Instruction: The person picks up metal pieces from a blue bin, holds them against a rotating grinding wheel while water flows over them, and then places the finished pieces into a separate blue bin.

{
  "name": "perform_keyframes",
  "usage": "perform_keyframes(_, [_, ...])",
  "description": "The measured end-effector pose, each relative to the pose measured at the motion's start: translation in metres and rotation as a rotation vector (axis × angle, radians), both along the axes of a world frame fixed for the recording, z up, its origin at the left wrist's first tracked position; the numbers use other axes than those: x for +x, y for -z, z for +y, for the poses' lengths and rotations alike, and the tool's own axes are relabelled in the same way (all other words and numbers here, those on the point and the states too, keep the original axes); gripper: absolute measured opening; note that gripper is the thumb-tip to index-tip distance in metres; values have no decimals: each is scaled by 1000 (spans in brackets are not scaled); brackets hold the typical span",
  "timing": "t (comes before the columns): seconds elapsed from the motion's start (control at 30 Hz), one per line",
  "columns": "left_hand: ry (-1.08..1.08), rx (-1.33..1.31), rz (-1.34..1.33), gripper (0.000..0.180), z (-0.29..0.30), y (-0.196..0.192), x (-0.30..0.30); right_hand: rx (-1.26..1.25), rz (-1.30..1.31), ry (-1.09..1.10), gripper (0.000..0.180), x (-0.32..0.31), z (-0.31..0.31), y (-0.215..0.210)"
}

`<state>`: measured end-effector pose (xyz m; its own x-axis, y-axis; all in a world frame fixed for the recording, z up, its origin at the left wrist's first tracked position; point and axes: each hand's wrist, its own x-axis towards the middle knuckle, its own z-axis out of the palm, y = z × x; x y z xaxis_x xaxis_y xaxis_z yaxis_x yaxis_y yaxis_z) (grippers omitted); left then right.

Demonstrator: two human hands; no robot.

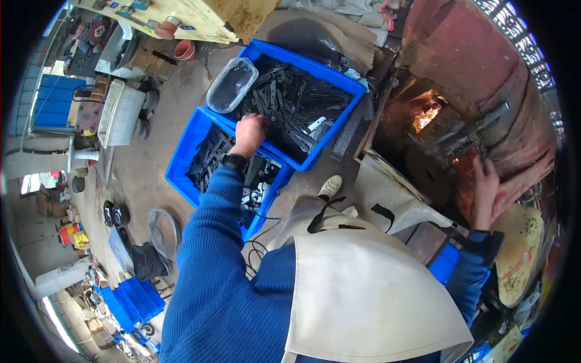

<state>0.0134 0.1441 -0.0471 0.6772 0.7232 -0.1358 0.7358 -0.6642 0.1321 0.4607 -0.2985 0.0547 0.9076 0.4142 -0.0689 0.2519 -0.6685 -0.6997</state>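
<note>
My left hand reaches down into a blue plastic crate filled with several dark flat metal pieces; its fingers are curled among them, and I cannot tell whether they grip one. My right hand is stretched out to the right beside a brick forge with an open fire, its fingers extended near a long metal bar. Whether it holds anything is hidden. I wear a blue sweater and a pale apron.
A second blue crate with more metal pieces sits below the first. A clear plastic tub rests on the upper crate's rim. Stacked blue crates lie at lower left, a white bin at left on the concrete floor.
</note>
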Motion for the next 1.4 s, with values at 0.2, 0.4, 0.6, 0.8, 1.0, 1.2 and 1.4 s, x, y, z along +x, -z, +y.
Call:
perform_keyframes(0.2, [208,292,-56,19,35,60,-17,233,468,21,23,-55,-32,18])
perform_keyframes(0.4, [286,134,250,25,37,45,5,681,884,188,32,-68,-44,11])
perform_keyframes(0.6, [351,99,68,24,59,44,-17,833,973,3,35,-67,-51,12])
perform_keyframes(0.8, [-62,-420,-666,15,5,2,11,786,881,-19,33,-53,-69,22])
perform_keyframes(1.0, [-82,-577,-1014,23,-57,-55,72,488,636,-35,19,-58,-59,17])
perform_keyframes(1.2, [547,-221,-1042,28,-157,-104,190,431,651,74,14,-68,-60,32])
perform_keyframes(1.4, [707,-295,-910,25,-222,-94,246,323,427,39,11,-66,-67,47])
